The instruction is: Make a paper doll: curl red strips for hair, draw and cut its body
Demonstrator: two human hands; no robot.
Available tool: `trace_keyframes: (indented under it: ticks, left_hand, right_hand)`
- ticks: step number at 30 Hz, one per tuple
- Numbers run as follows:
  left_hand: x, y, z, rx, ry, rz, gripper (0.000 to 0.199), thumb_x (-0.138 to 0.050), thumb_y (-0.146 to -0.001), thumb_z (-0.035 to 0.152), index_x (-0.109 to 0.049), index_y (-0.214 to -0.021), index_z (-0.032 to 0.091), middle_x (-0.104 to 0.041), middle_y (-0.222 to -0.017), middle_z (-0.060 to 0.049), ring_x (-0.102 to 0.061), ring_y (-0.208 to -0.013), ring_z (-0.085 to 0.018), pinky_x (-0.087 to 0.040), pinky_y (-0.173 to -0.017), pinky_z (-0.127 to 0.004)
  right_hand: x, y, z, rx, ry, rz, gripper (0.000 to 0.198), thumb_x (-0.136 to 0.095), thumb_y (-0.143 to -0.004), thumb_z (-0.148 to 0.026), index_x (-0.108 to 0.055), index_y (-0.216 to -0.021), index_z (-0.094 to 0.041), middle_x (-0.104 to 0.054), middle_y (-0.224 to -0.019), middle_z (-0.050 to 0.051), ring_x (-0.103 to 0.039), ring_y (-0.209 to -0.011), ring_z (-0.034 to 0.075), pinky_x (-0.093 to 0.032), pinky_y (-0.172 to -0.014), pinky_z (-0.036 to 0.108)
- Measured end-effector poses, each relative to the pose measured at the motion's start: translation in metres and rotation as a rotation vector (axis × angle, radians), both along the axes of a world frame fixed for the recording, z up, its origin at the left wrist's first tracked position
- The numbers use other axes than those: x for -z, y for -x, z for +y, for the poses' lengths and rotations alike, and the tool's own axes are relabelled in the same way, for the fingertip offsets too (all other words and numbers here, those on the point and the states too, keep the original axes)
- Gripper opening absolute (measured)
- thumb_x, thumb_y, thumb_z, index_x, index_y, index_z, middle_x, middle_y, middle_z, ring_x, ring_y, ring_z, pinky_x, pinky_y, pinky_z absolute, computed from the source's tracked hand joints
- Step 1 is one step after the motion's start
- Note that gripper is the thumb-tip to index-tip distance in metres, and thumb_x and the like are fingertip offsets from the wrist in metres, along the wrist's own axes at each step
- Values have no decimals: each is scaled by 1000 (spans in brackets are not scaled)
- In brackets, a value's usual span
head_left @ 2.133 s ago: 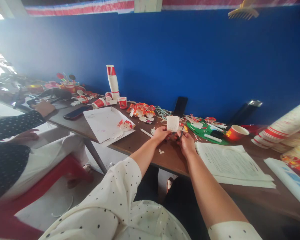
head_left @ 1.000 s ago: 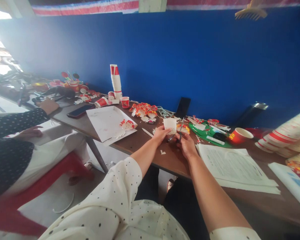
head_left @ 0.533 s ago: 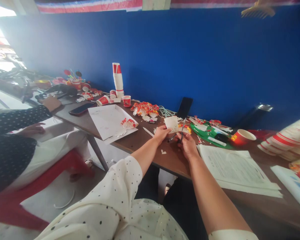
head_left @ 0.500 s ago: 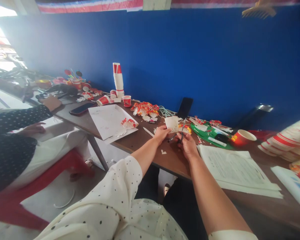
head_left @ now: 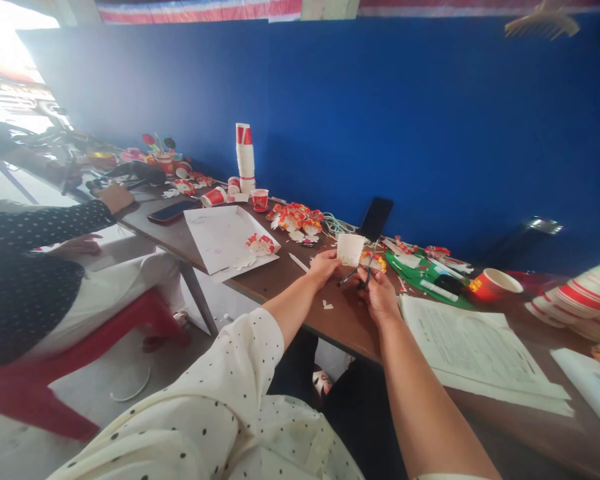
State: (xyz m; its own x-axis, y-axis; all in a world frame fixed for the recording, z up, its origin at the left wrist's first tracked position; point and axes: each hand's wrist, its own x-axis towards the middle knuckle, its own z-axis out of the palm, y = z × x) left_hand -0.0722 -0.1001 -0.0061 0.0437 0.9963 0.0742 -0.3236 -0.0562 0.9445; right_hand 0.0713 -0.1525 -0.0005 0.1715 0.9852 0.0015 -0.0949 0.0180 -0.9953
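Observation:
Above the table, my left hand (head_left: 325,267) pinches a pale piece of paper cup (head_left: 351,249) by its lower left side. The piece is held upright, its plain side towards me. My right hand (head_left: 379,292) is closed around the dark handles of a pair of scissors (head_left: 366,279). The blades point up and away, just right of the cup piece; whether they touch it I cannot tell. A red and yellow paper cut-out (head_left: 373,261) lies behind the scissors. Small white scraps (head_left: 327,305) rest on the table below my hands.
A sheaf of papers (head_left: 480,347) lies to the right, near a red paper cup (head_left: 495,285) and stacked cups (head_left: 577,297). A phone (head_left: 377,217) leans at the back. Left are red cut-outs (head_left: 297,219), a white box lid (head_left: 220,233) and a seated person (head_left: 35,267).
The view has turned slightly left, so things sit further right. The cup piece now stands straighter and shows more of its face. Both hands keep their holds.

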Motion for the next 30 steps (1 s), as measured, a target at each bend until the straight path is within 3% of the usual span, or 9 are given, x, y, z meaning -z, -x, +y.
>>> trace_keyframes:
  ticks: [8,14,17,20,23,26,30]
  left_hand:
    - [0,0,0,32,6,-8,31,-69,-63,14,-74,-93,15,-70,-73,0,-51,-54,-6,-41,-56,-18]
    - [-3,-1,-4,28,17,-8,34,-70,-64,13,-74,-97,15,-72,-76,-2,-53,-55,-7,-42,-57,-19]
    - [-3,-2,-3,8,19,1,31,-69,-65,12,-74,-96,15,-72,-77,-2,-56,-59,-7,-43,-61,-18]
    - [0,-3,0,-16,30,30,28,-69,-66,12,-74,-93,15,-71,-75,-1,-54,-57,-6,-43,-61,-18]
    - [-1,-2,0,-42,46,70,23,-67,-67,13,-74,-90,15,-70,-73,-1,-52,-55,-7,-42,-58,-19]
    - [-14,1,0,-101,55,111,18,-64,-71,16,-73,-87,15,-67,-70,0,-49,-52,-6,-40,-55,-19]
    - [-50,3,9,-204,26,197,15,-63,-72,19,-73,-84,18,-57,-56,3,-46,-50,-7,-34,-51,-19]
  right_hand:
    - [-1,0,1,41,-25,-57,54,-76,-61,-51,-63,-104,-21,-69,-79,0,-63,-66,15,-40,-46,21]
    - [-1,-1,1,129,-65,-236,56,-69,-64,-57,-64,-106,-19,-70,-81,4,-64,-68,18,-44,-50,25]
    - [-1,-4,-1,278,-110,-393,59,-66,-67,-55,-63,-112,-16,-71,-93,10,-65,-82,24,-50,-66,32]
    - [-5,-10,-3,407,-156,-548,59,-64,-70,-49,-63,-117,-13,-68,-107,15,-61,-100,28,-46,-88,40]
    - [-16,-22,-1,447,-156,-669,55,-61,-72,-40,-62,-121,-14,-69,-106,15,-61,-102,31,-42,-94,45]
    - [-35,-43,8,429,-90,-979,54,-58,-74,-33,-60,-124,-13,-70,-102,16,-63,-98,30,-45,-89,42]
    - [-52,-74,25,402,79,-1334,46,-58,-74,-32,-64,-116,-13,-70,-94,18,-67,-88,31,-48,-77,40]
